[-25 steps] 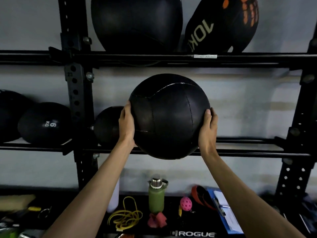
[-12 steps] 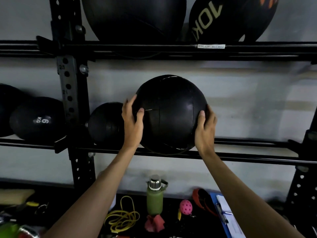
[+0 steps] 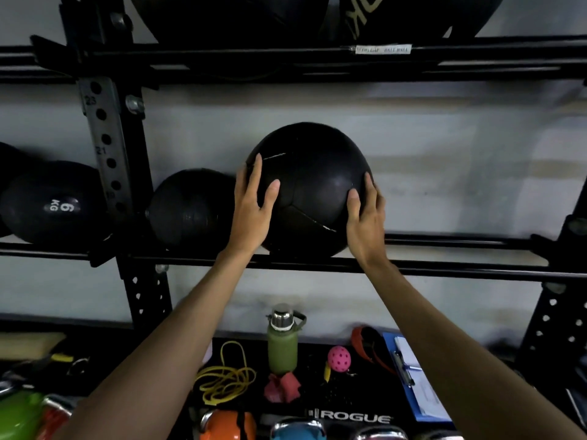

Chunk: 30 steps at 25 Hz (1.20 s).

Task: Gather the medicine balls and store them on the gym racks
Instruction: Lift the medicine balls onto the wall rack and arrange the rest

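Grey wall (image 3: 444, 138) behind, black rack (image 3: 444, 268) across it, two rails per shelf.

Ball (image 3: 311, 185) is on the middle shelf, low in the gap between front and back rail. I judge the rails carry its weight now, not me.

My left hand (image 3: 251, 211) lies flat on the ball's left side, fingers straight up, thumb splayed across the front. My right hand (image 3: 365, 217) mirrors it on the right side. Neither hand curls round anything: both are spread wide and pressing inward, since the ball is too big to wrap. A hand on each side because it is round and could roll along the rails. I take this as steadying it until it settles, so the step looks nearly done.

My left hand sits between this ball and the next ball (image 3: 190, 208). Cannot tell if the two balls touch. Pushing it up beside that one packs the row tight, I guess.

Past that is the upright (image 3: 104, 138), then the 6 kg ball (image 3: 54, 204) in the next bay.

Top shelf has a big ball (image 3: 228, 17) and a lettered ball (image 3: 413, 14), with the lettering cut off by the frame.

Down low there is a bottle (image 3: 282, 344), band (image 3: 225, 376), pink ball (image 3: 339, 359) and clipboard (image 3: 413, 376), all well apart from my hands and not part of this job.
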### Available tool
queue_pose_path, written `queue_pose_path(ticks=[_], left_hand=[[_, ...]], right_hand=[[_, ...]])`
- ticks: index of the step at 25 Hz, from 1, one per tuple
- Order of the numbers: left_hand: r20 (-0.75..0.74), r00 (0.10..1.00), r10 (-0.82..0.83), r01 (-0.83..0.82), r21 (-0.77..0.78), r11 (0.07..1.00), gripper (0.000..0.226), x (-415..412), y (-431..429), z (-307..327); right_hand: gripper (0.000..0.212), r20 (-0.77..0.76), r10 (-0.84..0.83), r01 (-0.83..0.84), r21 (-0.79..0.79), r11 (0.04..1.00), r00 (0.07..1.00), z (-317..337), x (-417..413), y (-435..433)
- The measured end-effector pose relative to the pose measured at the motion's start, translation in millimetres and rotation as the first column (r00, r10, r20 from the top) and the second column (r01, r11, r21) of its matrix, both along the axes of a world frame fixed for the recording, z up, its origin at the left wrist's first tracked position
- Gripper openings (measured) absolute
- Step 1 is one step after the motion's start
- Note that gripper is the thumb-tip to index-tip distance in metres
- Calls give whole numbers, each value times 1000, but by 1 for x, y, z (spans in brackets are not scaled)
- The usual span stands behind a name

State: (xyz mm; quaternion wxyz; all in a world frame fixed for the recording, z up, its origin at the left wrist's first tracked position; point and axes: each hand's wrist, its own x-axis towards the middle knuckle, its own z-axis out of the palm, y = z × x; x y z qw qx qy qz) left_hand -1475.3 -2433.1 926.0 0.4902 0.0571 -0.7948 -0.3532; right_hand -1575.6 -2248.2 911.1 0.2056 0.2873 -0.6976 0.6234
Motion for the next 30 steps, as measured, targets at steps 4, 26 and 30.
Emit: queue_pose_path(ticks=[4,26,30], left_hand=[[-132,980,150,-146,39,989,51,13,18,-18],[887,455,-73,-221,192,956,21,146,167,-464],[948,215,-233,-277,288,917,25,174,185,-567]], right_hand=[[51,-48,-41,40,-13,999,998,-12,16,13],[29,605,39,-512,635,579,795,-474,129,145],[31,711,-90,-589,641,492,698,-569,152,177]])
